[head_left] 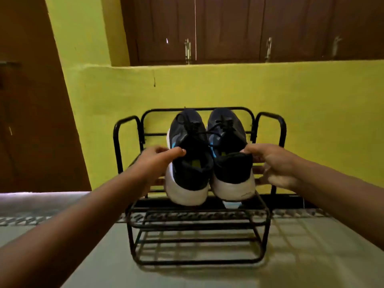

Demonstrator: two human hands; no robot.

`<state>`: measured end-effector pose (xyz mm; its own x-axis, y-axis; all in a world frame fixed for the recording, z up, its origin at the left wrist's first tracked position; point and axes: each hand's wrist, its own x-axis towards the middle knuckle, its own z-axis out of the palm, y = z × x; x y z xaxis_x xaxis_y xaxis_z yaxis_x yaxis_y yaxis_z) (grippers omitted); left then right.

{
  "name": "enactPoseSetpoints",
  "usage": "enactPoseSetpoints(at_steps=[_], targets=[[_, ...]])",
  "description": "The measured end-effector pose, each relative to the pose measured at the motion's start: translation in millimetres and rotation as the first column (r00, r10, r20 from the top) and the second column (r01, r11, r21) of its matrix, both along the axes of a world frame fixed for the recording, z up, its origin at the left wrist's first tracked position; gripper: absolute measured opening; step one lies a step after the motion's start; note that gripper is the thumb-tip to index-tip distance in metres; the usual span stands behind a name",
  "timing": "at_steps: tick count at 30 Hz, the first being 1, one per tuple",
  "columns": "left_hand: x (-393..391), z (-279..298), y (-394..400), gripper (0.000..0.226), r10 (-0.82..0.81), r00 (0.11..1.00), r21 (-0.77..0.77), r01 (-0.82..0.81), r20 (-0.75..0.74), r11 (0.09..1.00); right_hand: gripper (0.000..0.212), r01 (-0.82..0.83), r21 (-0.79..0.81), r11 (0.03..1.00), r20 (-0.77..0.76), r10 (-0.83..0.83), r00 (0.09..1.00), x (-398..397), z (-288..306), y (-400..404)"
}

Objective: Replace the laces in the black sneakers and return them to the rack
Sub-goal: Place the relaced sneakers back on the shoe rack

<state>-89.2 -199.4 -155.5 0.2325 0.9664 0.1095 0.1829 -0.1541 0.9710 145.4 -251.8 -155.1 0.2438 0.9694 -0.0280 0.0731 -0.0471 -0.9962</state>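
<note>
Pinching black sneakers (pixel 209 159) over rack (pixel 197 235): left hand (pixel 154 161), right hand (pixel 274 163), no legible branding

a yellow-green wall (pixel 207 90) fills the middle, with a ledge along its top. above the ledge stand dark brown wooden shutters (pixel 249 28) with metal latches (pixel 187 51). a brown door (pixel 31 111) stands at the left. the floor (pixel 311 256) is pale grey tile, crossed by a patterned border strip (pixel 25 221) near the wall's foot.
</note>
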Motion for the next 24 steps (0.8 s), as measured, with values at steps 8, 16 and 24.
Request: enactPoseSetpoints(at_steps=[8,16,24], targets=[[42,0,65,0.03,0.07,0.997,0.046,-0.072,0.043,0.996,0.023,0.2,0.057,0.978,-0.15,-0.19,0.97,14,-5,66],[47,-43,103,0.017,0.185,0.963,-0.04,-0.181,0.194,0.983,0.019,0.232,0.018,0.972,-0.217,-0.223,0.95,6,-35,106],[48,-59,130,0.033,0.238,0.946,-0.148,-0.209,0.218,0.967,0.016,0.191,-0.089,0.978,-0.224,-0.206,0.953,11,-50,127]])
